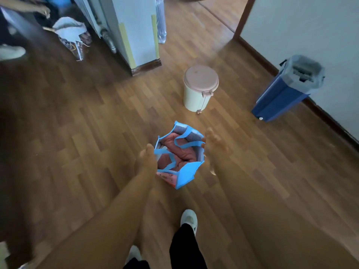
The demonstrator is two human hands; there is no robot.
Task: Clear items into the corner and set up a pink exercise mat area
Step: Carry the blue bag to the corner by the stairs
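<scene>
A blue-trimmed tote bag [186, 171] stands on the wooden floor in the middle of the head view, holding crumpled pink fabric [179, 152]. My left hand [145, 160] is at the bag's left side, fingers straight and blurred. My right hand [212, 148] is at the bag's right side, fingers spread, close to the blue handle. Neither hand clearly grips anything. Whether they touch the bag is unclear from the blur.
A cream pedal bin with a pink lid [200, 88] stands beyond the bag. A blue mop bucket [287, 90] leans at the right wall. A patterned bag [73, 39] and another person's hand [43, 11] are at top left, by a white pillar [136, 32].
</scene>
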